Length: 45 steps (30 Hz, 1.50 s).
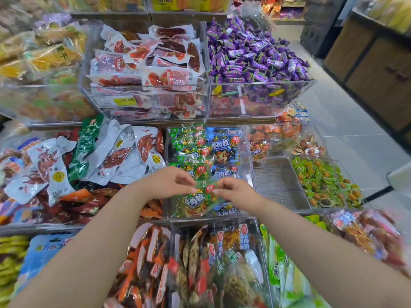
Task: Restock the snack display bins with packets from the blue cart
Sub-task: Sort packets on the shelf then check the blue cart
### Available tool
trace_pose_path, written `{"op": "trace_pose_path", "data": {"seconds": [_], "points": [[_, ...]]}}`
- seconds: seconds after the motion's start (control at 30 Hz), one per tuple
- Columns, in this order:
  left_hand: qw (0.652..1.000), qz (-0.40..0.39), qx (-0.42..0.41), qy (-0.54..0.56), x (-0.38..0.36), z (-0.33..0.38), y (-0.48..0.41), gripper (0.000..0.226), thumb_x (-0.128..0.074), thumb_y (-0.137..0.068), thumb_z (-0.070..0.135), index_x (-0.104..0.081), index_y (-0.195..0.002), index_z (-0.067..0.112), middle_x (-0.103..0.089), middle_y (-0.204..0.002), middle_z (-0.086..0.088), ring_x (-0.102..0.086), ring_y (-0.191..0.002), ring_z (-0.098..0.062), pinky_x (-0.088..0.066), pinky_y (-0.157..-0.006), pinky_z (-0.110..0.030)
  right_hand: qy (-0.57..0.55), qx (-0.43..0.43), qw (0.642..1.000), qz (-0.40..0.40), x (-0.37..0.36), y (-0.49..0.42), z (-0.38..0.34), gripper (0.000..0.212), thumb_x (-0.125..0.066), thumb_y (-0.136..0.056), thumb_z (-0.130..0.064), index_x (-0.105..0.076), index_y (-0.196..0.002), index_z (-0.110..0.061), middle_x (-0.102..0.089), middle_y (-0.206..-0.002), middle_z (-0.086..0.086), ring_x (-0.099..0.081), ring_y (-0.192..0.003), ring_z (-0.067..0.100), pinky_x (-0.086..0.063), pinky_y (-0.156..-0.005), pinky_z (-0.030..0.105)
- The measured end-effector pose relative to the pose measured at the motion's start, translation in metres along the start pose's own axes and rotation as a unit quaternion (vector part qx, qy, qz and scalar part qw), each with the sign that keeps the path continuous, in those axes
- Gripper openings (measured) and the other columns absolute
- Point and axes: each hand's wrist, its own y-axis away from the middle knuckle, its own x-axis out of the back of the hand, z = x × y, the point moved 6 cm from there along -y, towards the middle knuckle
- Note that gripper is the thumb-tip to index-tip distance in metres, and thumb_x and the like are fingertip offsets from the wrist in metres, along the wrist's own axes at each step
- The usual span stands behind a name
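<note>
Both hands hold one green beef-cube packet [196,200] by its top edge, over the front of a clear bin [209,215] in the middle row. My left hand [168,182] pinches the packet's upper left corner. My right hand [233,191] pinches its upper right corner. The bin holds more green packets [186,141] on its left side and blue packets [223,144] on its right. The blue cart is out of view.
Clear bins surround it: white and green packets [106,152] to the left, a bare bin floor [278,181] to the right, then green round snacks [322,183]. Red packets [151,63] and purple candies [251,54] fill the upper tier. A tiled aisle [347,130] runs on the right.
</note>
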Motion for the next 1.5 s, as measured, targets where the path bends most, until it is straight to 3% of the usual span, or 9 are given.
{"op": "trace_pose_path", "data": {"seconds": [0.27, 0.37, 0.53, 0.73, 0.9, 1.1, 1.27, 1.37, 1.5], "points": [[0.991, 0.014, -0.002, -0.136, -0.005, 0.008, -0.009, 0.033, -0.081, -0.072, 0.038, -0.062, -0.098, 0.032, -0.054, -0.087, 0.019, -0.056, -0.087, -0.005, -0.044, -0.074, -0.024, 0.002, -0.038, 0.999, -0.031, -0.003, -0.002, -0.003, 0.022, -0.073, -0.082, -0.018, -0.053, -0.086, -0.024, -0.055, -0.075, -0.006, -0.052, -0.065, 0.008, -0.045, -0.062, 0.022], [0.981, 0.024, -0.028, -0.188, -0.014, 0.016, -0.009, 0.037, -0.078, -0.074, 0.040, -0.065, -0.103, 0.021, -0.057, -0.086, 0.010, -0.058, -0.086, -0.013, -0.046, -0.073, -0.028, -0.025, -0.040, 0.999, 0.006, -0.002, 0.001, -0.001, 0.074, -0.084, -0.069, -0.020, -0.038, -0.123, -0.040, -0.057, -0.095, -0.001, -0.058, -0.073, 0.011, -0.048, -0.062, 0.019], [0.987, 0.077, -0.064, -0.125, 0.007, 0.029, -0.009, 0.035, -0.080, -0.074, 0.034, -0.067, -0.104, 0.024, -0.065, -0.099, 0.008, -0.059, -0.094, -0.010, -0.049, -0.082, -0.029, 0.055, 0.021, 0.993, 0.101, 0.004, 0.003, -0.013, 0.069, -0.085, -0.066, -0.031, -0.033, -0.110, -0.042, -0.050, -0.088, -0.005, -0.053, -0.073, 0.010, -0.045, -0.059, 0.020], [0.900, 0.023, -0.099, -0.423, -0.025, 0.022, -0.006, 0.043, -0.069, -0.078, 0.053, -0.061, -0.109, 0.024, -0.063, -0.102, 0.006, -0.055, -0.093, -0.016, -0.041, -0.067, -0.029, 0.151, 0.010, 0.987, 0.054, -0.031, 0.010, 0.008, 0.061, -0.081, -0.072, -0.031, -0.027, -0.100, -0.027, -0.046, -0.081, -0.017, -0.048, -0.068, 0.003, -0.035, -0.051, 0.013], [0.967, 0.180, -0.058, -0.171, 0.009, 0.002, 0.003, 0.025, -0.063, -0.086, 0.044, -0.066, -0.096, 0.021, -0.059, -0.091, 0.009, -0.054, -0.090, -0.011, -0.044, -0.076, -0.027, 0.087, -0.063, 0.994, 0.024, -0.030, 0.008, 0.025, 0.069, -0.078, -0.070, -0.049, -0.027, -0.111, -0.029, -0.047, -0.105, -0.008, -0.049, -0.086, 0.003, -0.039, -0.064, 0.016], [0.979, 0.083, 0.034, -0.185, 0.015, -0.017, -0.013, 0.017, -0.069, -0.086, 0.030, -0.063, -0.098, 0.020, -0.054, -0.086, 0.007, -0.052, -0.081, -0.012, -0.042, -0.073, -0.025, 0.152, -0.097, 0.983, 0.014, -0.030, 0.000, 0.024, 0.108, -0.081, -0.066, -0.048, -0.017, -0.148, -0.018, -0.032, -0.150, 0.003, -0.037, -0.133, 0.023, -0.036, -0.102, 0.031], [0.976, 0.108, 0.065, -0.176, 0.025, -0.020, -0.019, 0.011, -0.066, -0.087, 0.018, -0.065, -0.077, 0.016, -0.055, -0.072, 0.014, -0.055, -0.075, -0.009, -0.041, -0.067, -0.024, 0.129, -0.095, 0.987, 0.008, -0.050, -0.008, 0.018, 0.058, -0.084, -0.067, -0.038, -0.040, -0.104, -0.033, -0.055, -0.104, -0.016, -0.053, -0.088, 0.002, -0.037, -0.065, 0.006], [0.977, 0.148, 0.053, -0.145, 0.028, -0.027, -0.018, 0.018, -0.061, -0.089, 0.011, -0.060, -0.072, 0.013, -0.059, -0.070, 0.006, -0.064, -0.076, -0.019, -0.049, -0.065, -0.031, 0.093, -0.108, 0.990, 0.001, -0.051, -0.007, 0.022, 0.093, -0.084, -0.064, -0.041, -0.025, -0.135, -0.025, -0.048, -0.104, -0.014, -0.053, -0.093, 0.009, -0.040, -0.071, 0.020], [0.977, 0.198, 0.072, -0.029, 0.033, -0.043, -0.012, 0.021, -0.057, -0.092, 0.010, -0.054, -0.071, 0.014, -0.063, -0.072, -0.006, -0.068, -0.061, -0.006, -0.057, -0.057, -0.029, 0.064, -0.097, 0.993, 0.013, -0.048, -0.005, 0.022, 0.105, -0.082, -0.062, -0.054, -0.015, -0.141, -0.035, -0.040, -0.094, -0.026, -0.045, -0.073, -0.009, -0.032, -0.058, 0.009]]}}
